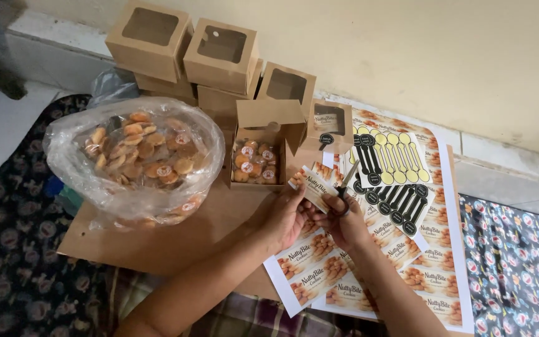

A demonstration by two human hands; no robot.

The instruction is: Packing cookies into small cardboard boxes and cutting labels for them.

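Brown windowed boxes (219, 53) stacked rear; white-orange label sheets (435, 274) right; clear cookie bag (135, 162) left.

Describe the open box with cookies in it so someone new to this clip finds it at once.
Start at the big clear bag of cookies on the brown cardboard sheet. Just right of it stands the small kraft box, below the stacked window boxes. Unlike those closed, empty-looking ones, its lid is up and wrapped cookies show inside.

I see both bare forearms reaching in from the near edge and meeting at the middle. My left hand (287, 215) is curled, fingertips pinched together. My right hand (344, 223) sits just beside it on the right, fingers closed through handle loops.
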